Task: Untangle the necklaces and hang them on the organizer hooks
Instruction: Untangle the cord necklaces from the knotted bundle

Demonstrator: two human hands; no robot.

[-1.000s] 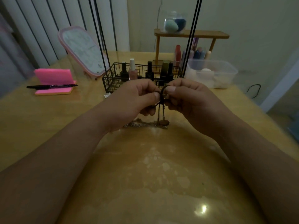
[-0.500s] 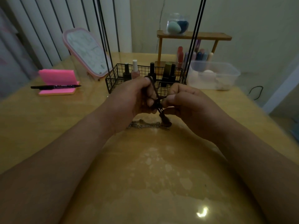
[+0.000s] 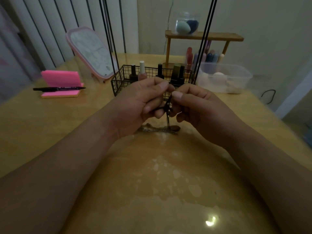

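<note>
Left hand and right hand each pinch the tangled necklaces; a chain trails onto the table at 6 o'clock; seemingly none hangs yet.

Dark tangled necklaces hang knotted above the table; chain and brown pendant trail below.

table: glossy yellow wood, under the grip | basket: black metal wire, behind the grip | tub: clear plastic, right of it | shelf: matt wood
</note>
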